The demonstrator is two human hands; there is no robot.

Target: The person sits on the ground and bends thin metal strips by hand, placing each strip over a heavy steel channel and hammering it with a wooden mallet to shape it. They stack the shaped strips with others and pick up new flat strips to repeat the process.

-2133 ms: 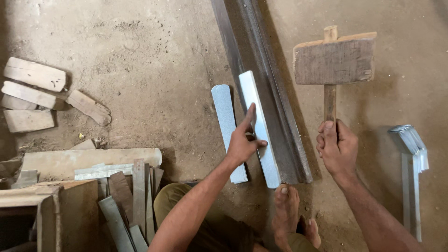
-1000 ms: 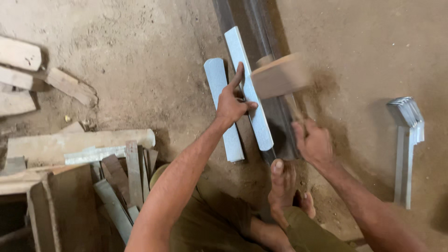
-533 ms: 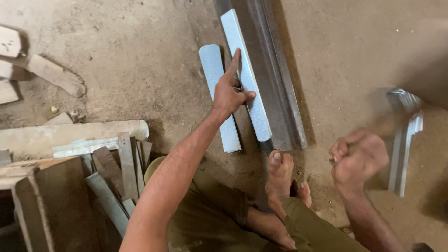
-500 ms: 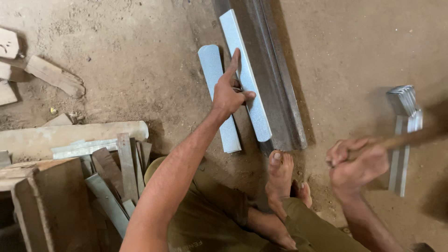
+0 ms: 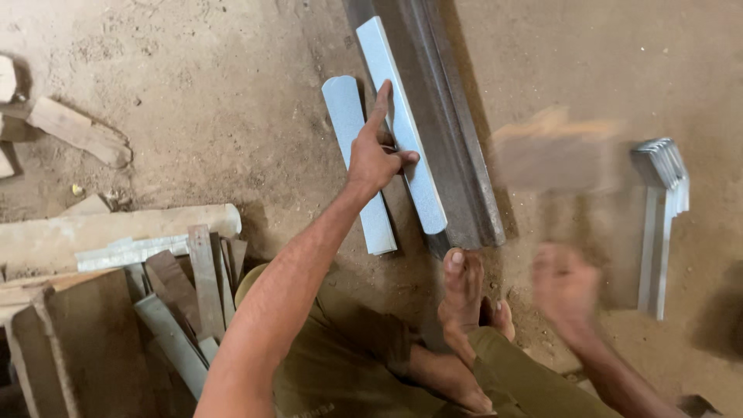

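Left hand (image 5: 377,159) presses a pale blue metal strip (image 5: 402,128) flat against the dark angle iron (image 5: 457,155), index finger stretched along it. Right hand (image 5: 565,290), blurred, is fisted on a wooden mallet (image 5: 553,159).

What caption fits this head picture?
Left hand pins a pale metal strip on a steel rail; right hand swings a blurred mallet.
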